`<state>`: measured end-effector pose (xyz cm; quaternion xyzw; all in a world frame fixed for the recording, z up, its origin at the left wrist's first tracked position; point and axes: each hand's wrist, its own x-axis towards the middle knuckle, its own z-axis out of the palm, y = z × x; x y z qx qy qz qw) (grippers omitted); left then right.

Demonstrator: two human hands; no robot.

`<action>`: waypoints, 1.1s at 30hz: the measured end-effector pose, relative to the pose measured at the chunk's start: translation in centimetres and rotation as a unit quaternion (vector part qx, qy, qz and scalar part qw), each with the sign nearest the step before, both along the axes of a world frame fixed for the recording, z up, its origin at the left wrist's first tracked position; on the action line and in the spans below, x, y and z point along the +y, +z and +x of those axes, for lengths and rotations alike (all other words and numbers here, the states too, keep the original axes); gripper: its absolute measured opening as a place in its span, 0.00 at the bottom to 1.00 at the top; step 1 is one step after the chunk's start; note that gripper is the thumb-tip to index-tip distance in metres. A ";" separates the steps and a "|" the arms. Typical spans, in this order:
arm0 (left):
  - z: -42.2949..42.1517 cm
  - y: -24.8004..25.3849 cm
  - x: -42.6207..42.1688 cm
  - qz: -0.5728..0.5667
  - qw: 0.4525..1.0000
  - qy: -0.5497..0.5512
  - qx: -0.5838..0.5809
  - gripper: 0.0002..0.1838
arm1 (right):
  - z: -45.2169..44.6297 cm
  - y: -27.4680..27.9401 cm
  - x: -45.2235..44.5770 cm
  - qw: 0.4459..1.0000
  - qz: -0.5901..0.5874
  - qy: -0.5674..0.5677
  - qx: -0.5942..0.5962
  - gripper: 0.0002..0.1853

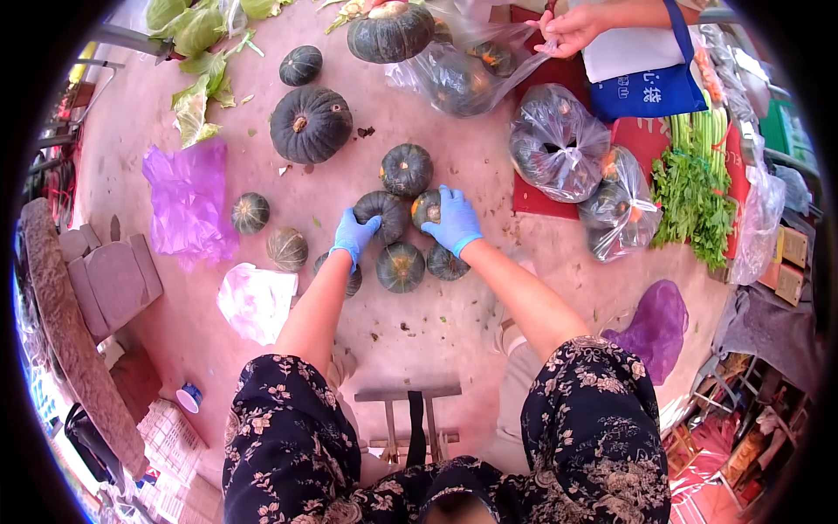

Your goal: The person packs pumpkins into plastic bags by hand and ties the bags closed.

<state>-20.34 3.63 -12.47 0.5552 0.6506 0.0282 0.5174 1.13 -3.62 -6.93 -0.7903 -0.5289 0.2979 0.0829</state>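
Observation:
Both my hands wear blue gloves and reach into a group of small dark green pumpkins on the floor. My left hand rests against the left side of a dark pumpkin, its fingers touching the edge. My right hand is curled round the right side of a pumpkin with an orange patch. Another pumpkin sits just beyond these two. Nearer to me lie a striped pumpkin and a darker one. One more pumpkin is partly hidden under my left wrist.
A large pumpkin sits farther off. Bagged pumpkins and celery lie at the right. Another person's hand holds a plastic bag at the top. Purple bags and a white bag lie left.

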 end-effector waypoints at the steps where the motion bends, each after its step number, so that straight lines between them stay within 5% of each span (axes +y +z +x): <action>1: 0.0 0.2 -0.2 0.000 1.000 -0.002 0.004 0.28 | 0.1 0.6 0.9 1.000 0.004 0.007 0.008 0.42; 6: 0.6 1.6 0.2 -0.011 1.000 0.001 -0.014 0.28 | 0.6 9.5 9.2 0.955 0.271 0.062 0.102 0.42; 14: 0.0 -1.5 0.5 0.008 1.000 0.011 -0.010 0.31 | 0.7 13.9 15.0 0.969 0.230 0.020 0.090 0.44; 17: -0.1 -0.6 0.0 0.009 1.000 -0.003 -0.004 0.32 | 0.9 11.5 15.8 0.965 0.262 0.005 0.015 0.43; 23: 0.3 0.5 0.4 0.003 1.000 -0.016 0.020 0.30 | 1.3 8.2 11.8 0.989 0.091 0.090 0.069 0.21; 30: 0.4 0.2 0.7 -0.011 1.000 -0.005 -0.008 0.27 | 1.1 4.5 6.0 0.983 -0.012 -0.012 0.185 0.21; 33: 1.0 1.6 0.2 -0.019 1.000 0.017 -0.009 0.28 | -0.2 -0.3 3.9 0.988 0.068 -0.003 0.137 0.26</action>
